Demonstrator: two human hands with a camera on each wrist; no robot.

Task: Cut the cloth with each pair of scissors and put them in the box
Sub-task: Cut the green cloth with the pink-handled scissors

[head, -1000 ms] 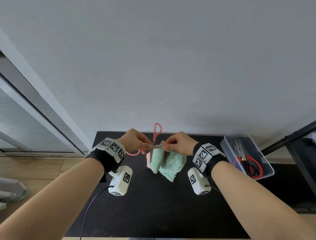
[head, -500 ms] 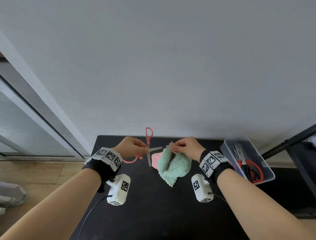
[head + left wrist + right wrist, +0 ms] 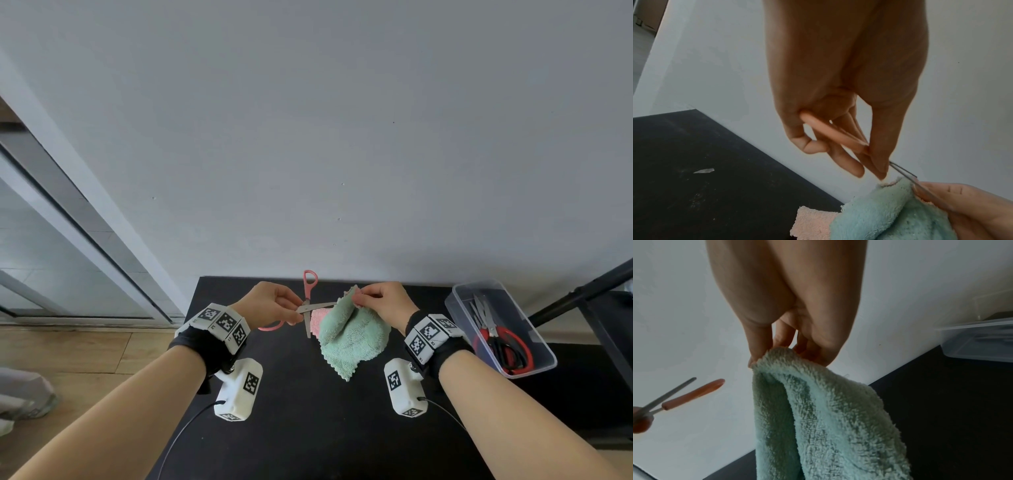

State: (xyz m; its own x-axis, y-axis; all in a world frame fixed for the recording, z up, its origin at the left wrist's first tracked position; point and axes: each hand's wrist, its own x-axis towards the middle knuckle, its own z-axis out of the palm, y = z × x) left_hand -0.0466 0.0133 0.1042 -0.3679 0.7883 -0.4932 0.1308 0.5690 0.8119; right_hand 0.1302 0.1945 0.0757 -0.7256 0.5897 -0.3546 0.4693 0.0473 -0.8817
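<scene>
Mint-green fleece, pink on its other face, makes up the cloth [image 3: 349,337], which hangs over a black table [image 3: 294,428] with its lower folds resting on the tabletop. Its top edge is pinched between the thumb and curled fingertips of the right hand [image 3: 382,303]; the wrist view shows the fabric bunched right under those fingertips and draping downward from them. Just to the left, the pink-handled scissors [image 3: 308,305] are held by the left hand [image 3: 270,303], whose fingers curl through one handle loop while the other loop stands up above the hand. The blades are spread wide apart: one points down beside the cloth, the other reaches sideways to the raised cloth edge, its tip close against the right fingertips. Whether the blade is touching the fabric cannot be told. At the table's right side, well apart from both hands, sits a clear plastic box [image 3: 459,301] holding red-handled scissors [image 3: 507,346] and other pairs. A pale wall stands behind the table.
</scene>
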